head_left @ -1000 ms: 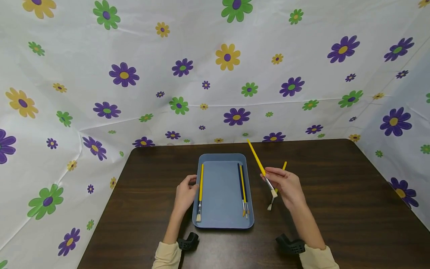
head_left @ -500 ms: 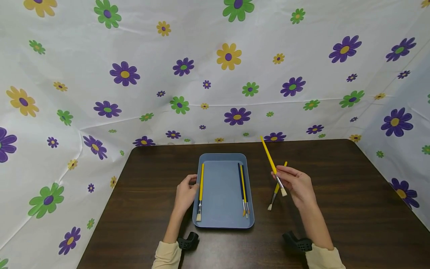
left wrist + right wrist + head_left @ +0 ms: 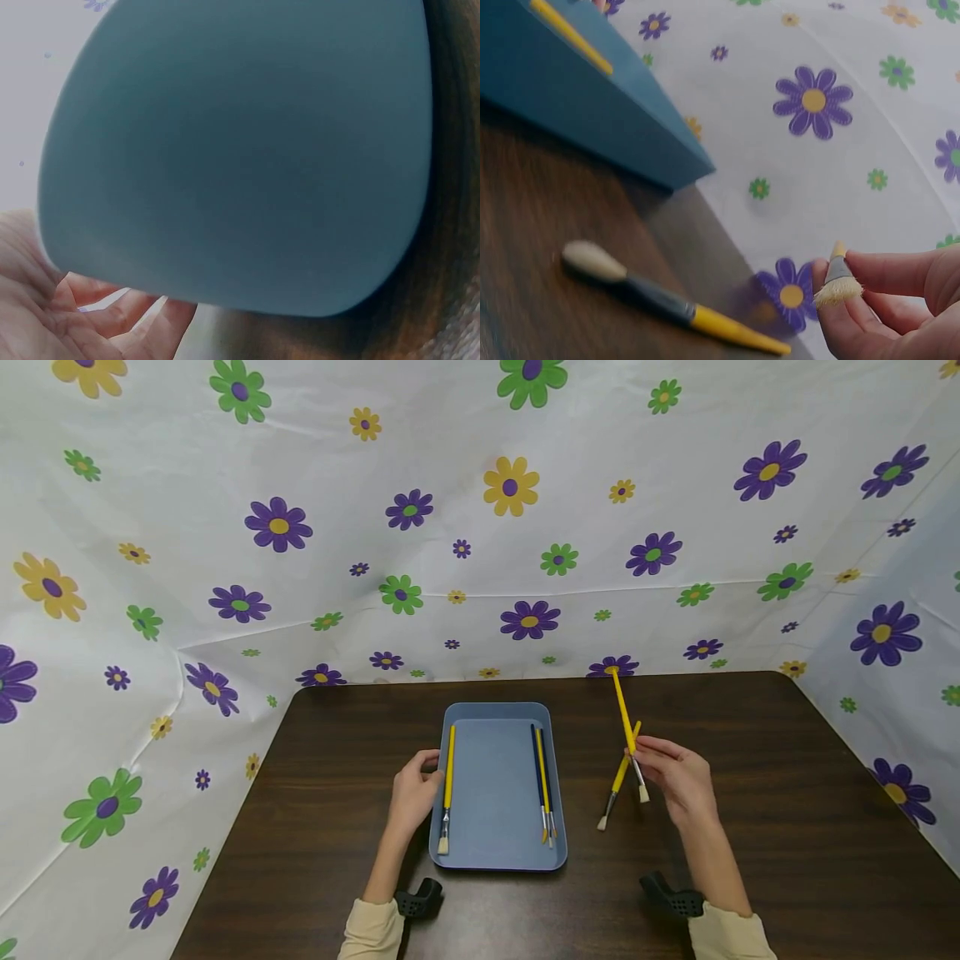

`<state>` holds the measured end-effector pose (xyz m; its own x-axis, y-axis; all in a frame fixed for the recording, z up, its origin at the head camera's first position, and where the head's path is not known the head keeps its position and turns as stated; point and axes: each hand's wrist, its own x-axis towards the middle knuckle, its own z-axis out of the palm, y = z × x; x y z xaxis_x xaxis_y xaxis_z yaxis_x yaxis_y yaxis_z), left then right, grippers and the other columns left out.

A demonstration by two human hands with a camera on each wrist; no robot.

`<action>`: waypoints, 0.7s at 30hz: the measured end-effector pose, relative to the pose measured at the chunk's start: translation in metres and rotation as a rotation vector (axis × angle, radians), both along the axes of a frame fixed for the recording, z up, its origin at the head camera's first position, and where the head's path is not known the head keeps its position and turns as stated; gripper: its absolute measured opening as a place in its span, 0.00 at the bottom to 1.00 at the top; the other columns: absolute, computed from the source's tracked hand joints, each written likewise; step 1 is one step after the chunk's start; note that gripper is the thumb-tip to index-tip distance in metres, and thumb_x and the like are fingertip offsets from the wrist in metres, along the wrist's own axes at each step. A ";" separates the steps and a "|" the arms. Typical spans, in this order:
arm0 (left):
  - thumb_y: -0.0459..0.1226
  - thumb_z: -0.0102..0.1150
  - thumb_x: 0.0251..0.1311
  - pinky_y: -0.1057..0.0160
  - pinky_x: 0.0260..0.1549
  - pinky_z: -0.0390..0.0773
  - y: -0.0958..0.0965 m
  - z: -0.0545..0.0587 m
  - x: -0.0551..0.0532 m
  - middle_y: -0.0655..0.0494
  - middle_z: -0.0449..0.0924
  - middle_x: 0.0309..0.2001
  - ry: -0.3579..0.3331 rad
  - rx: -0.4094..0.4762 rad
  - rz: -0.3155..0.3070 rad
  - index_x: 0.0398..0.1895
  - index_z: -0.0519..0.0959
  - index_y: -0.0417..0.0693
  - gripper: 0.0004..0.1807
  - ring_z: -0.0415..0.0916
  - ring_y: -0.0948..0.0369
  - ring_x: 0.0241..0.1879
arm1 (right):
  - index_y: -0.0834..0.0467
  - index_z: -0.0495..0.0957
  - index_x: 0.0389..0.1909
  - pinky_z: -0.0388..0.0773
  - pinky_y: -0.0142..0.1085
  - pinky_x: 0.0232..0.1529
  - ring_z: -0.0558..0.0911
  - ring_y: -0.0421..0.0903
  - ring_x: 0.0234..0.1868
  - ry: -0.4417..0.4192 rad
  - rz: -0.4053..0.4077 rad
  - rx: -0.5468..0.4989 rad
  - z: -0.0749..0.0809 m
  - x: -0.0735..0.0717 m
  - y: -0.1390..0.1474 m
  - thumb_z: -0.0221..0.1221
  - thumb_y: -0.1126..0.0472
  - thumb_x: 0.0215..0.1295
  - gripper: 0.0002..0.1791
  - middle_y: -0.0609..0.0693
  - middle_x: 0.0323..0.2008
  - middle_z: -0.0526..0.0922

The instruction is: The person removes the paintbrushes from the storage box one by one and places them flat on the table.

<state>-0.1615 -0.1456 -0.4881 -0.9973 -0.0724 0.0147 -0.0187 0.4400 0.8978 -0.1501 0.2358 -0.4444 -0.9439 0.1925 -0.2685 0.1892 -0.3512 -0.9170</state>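
Observation:
My left hand [image 3: 414,792] holds the left rim of a blue-grey tray [image 3: 495,802]; in the left wrist view its fingers [image 3: 161,330] show at the wall's lower edge. One yellow flat paintbrush [image 3: 448,777] lies along the tray's left side. Several thinner brushes, a yellow one [image 3: 545,777] among dark ones, lie along its right side. Right of the tray, my right hand [image 3: 681,781] pinches a yellow paintbrush [image 3: 623,710] near its ferrule, bristles towards me. Another yellow-handled paintbrush [image 3: 660,300] with rounded pale bristles lies on the table, partly behind the held one in the head view.
The dark wooden table [image 3: 337,752] extends to both sides of the tray. A white floral cloth [image 3: 450,527] hangs behind it and along the sides. A black wrist mount [image 3: 420,900] is on each forearm.
My right hand has carried its paintbrush rightwards, away from the tray, and the brush now stands over the one on the table. The left hand and tray have stayed in place.

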 end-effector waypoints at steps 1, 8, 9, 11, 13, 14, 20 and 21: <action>0.29 0.56 0.70 0.48 0.42 0.81 0.000 0.000 0.000 0.39 0.82 0.55 -0.001 -0.001 0.000 0.62 0.79 0.35 0.19 0.83 0.48 0.44 | 0.55 0.91 0.36 0.83 0.29 0.42 0.90 0.38 0.38 -0.009 -0.009 0.016 -0.002 0.000 0.001 0.62 0.74 0.70 0.13 0.44 0.33 0.90; 0.29 0.57 0.70 0.49 0.42 0.81 0.000 0.000 -0.001 0.39 0.82 0.55 -0.003 -0.009 0.005 0.62 0.79 0.36 0.19 0.83 0.49 0.44 | 0.60 0.89 0.41 0.83 0.28 0.39 0.88 0.36 0.35 -0.054 -0.048 0.129 -0.016 -0.003 0.010 0.63 0.75 0.68 0.10 0.42 0.31 0.87; 0.29 0.57 0.70 0.49 0.42 0.81 0.001 0.000 -0.001 0.39 0.82 0.55 -0.004 -0.010 0.005 0.62 0.79 0.36 0.19 0.83 0.49 0.44 | 0.63 0.88 0.44 0.83 0.28 0.39 0.88 0.35 0.34 -0.059 -0.052 0.150 -0.018 -0.003 0.010 0.62 0.75 0.68 0.10 0.42 0.31 0.87; 0.29 0.57 0.70 0.49 0.42 0.81 0.001 0.000 -0.001 0.39 0.82 0.55 -0.003 -0.011 0.005 0.62 0.79 0.36 0.19 0.83 0.49 0.44 | 0.69 0.85 0.50 0.83 0.28 0.38 0.87 0.35 0.33 -0.066 -0.060 0.200 -0.022 -0.003 0.012 0.62 0.75 0.68 0.12 0.41 0.31 0.86; 0.29 0.57 0.69 0.49 0.42 0.81 0.001 -0.001 -0.001 0.39 0.82 0.55 -0.003 -0.011 0.005 0.62 0.79 0.36 0.19 0.83 0.49 0.44 | 0.74 0.79 0.57 0.83 0.28 0.38 0.87 0.34 0.33 -0.075 -0.071 0.251 -0.025 -0.003 0.013 0.61 0.75 0.69 0.17 0.41 0.31 0.86; 0.29 0.57 0.69 0.49 0.42 0.81 0.001 -0.001 -0.001 0.39 0.82 0.55 -0.003 -0.011 0.005 0.62 0.79 0.36 0.19 0.83 0.49 0.44 | 0.76 0.77 0.59 0.83 0.28 0.37 0.87 0.34 0.32 -0.081 -0.080 0.274 -0.027 -0.003 0.013 0.61 0.76 0.69 0.19 0.42 0.31 0.86; 0.29 0.57 0.69 0.49 0.42 0.81 0.001 -0.001 -0.001 0.39 0.82 0.55 -0.003 -0.016 0.008 0.62 0.79 0.36 0.19 0.83 0.48 0.44 | 0.79 0.76 0.59 0.82 0.27 0.35 0.85 0.32 0.30 -0.111 -0.109 0.422 -0.033 -0.003 0.014 0.62 0.76 0.68 0.20 0.47 0.35 0.84; 0.29 0.57 0.69 0.48 0.42 0.81 0.001 -0.001 -0.001 0.39 0.82 0.55 -0.002 -0.015 0.007 0.62 0.79 0.36 0.19 0.83 0.48 0.44 | 0.78 0.76 0.58 0.82 0.27 0.35 0.84 0.32 0.30 -0.116 -0.110 0.447 -0.033 -0.002 0.014 0.62 0.75 0.68 0.20 0.49 0.37 0.84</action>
<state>-0.1621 -0.1443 -0.4888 -0.9967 -0.0796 0.0138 -0.0239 0.4534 0.8910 -0.1526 0.2500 -0.4776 -0.8802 0.4101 -0.2389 0.2829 0.0492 -0.9579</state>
